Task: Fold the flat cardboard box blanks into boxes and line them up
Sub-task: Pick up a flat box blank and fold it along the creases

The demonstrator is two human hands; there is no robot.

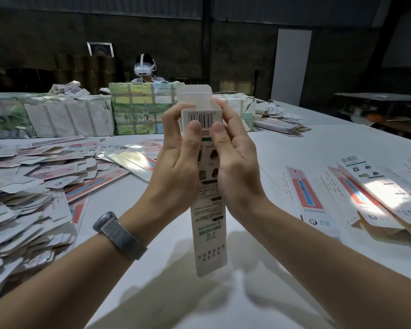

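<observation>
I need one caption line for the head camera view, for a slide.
Both hands, left and right, hold a long printed box upright above the white table, top flap open.

Single head cam, wide-angle, facing fwd and down over white table [282,148]. Close above table's near edge, hands near centre frame; far end of table and dark wall behind at top.

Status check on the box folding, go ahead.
Left hand and right hand both grip box, thumbs by barcode. Top flap open. Folded boxes lined up right. Nothing in the way.
</observation>
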